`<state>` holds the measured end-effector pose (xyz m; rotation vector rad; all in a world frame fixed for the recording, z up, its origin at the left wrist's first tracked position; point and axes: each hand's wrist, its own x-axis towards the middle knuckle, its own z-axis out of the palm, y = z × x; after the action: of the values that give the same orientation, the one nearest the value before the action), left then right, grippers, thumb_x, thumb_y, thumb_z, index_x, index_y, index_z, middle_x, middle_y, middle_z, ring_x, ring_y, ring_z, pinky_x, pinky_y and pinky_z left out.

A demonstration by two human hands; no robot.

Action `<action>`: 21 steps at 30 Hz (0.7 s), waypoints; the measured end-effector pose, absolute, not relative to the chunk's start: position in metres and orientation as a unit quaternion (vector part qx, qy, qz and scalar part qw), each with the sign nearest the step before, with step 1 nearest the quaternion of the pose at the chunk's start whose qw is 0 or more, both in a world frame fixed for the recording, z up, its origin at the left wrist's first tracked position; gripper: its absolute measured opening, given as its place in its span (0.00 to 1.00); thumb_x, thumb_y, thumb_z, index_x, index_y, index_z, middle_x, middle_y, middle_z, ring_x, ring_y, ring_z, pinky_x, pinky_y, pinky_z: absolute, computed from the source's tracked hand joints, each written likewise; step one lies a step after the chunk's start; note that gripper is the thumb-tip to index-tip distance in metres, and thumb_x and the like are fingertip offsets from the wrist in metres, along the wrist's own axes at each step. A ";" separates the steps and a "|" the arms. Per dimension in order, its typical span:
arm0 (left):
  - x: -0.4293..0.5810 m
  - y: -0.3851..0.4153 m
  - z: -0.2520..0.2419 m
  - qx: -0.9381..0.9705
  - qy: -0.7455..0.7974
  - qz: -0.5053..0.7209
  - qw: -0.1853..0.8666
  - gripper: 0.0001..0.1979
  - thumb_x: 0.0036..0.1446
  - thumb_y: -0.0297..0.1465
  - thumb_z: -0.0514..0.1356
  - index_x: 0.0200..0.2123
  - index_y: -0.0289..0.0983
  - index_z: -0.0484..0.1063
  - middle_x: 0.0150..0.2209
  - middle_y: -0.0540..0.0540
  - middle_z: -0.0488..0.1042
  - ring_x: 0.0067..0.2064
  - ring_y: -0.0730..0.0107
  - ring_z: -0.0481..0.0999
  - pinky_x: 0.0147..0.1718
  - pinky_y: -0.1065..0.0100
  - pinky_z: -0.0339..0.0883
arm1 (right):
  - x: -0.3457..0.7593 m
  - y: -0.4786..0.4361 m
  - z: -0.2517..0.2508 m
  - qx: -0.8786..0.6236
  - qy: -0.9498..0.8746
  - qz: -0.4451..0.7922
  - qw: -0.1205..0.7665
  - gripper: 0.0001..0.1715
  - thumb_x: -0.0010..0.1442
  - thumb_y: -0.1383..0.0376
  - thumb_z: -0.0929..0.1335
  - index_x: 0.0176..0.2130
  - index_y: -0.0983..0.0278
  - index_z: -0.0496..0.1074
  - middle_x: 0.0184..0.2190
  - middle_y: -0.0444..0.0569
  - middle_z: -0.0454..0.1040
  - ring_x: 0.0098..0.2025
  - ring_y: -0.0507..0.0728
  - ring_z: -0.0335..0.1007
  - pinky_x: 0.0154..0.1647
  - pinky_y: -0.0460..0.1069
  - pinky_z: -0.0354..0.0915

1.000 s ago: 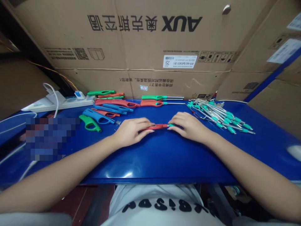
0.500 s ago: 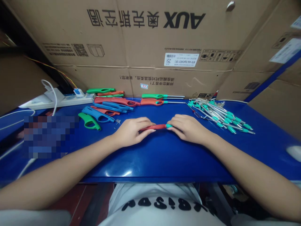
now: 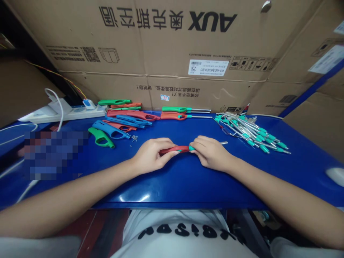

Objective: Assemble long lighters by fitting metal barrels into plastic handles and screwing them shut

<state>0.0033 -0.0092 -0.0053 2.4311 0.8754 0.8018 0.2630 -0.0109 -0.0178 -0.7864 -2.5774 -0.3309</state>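
My left hand is closed around the red plastic handle of a long-nosed lighter, held just above the blue table. My right hand pinches the teal collar at the handle's right end, and the thin metal tube sticks out past its fingers to the right. Both hands meet at the middle of the table.
Loose red, blue and green handle shells lie at the back left, two assembled lighters at the back middle, a heap of teal-tipped metal tubes at the right. A white power strip and cardboard boxes stand behind.
Both hands have drawn a little nearer to me with the red lighter, and its metal tube now shows beyond my right hand.
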 end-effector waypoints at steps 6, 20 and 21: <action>0.002 -0.013 -0.007 0.900 0.295 0.290 0.141 0.14 0.68 0.37 0.57 0.48 0.38 0.79 0.43 0.45 0.81 0.41 0.67 0.80 0.37 0.71 0.68 | 0.263 -0.012 -0.017 -0.262 -0.932 -0.102 0.230 0.12 0.69 0.70 0.61 0.42 0.70 0.73 0.30 0.54 0.74 0.33 0.59 0.63 0.35 0.52 0.63; 0.003 -0.002 -0.009 0.923 0.279 0.251 0.086 0.16 0.70 0.38 0.55 0.51 0.38 0.77 0.46 0.45 0.80 0.43 0.66 0.80 0.39 0.70 0.71 | 0.268 -0.003 -0.017 -0.329 -0.922 0.052 0.198 0.12 0.70 0.63 0.62 0.43 0.66 0.73 0.35 0.53 0.76 0.38 0.59 0.69 0.40 0.53 0.65; 0.002 0.002 -0.009 0.924 0.276 0.247 0.091 0.16 0.70 0.39 0.56 0.53 0.38 0.76 0.47 0.44 0.79 0.45 0.65 0.80 0.41 0.69 0.71 | 0.270 -0.001 -0.015 -0.345 -0.916 0.079 0.191 0.11 0.70 0.63 0.63 0.43 0.66 0.73 0.36 0.53 0.76 0.39 0.59 0.69 0.41 0.53 0.65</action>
<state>0.0025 0.0016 -0.0089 2.7467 0.8190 0.7343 0.2700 -0.0008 -0.0152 -0.9690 -2.5718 0.2218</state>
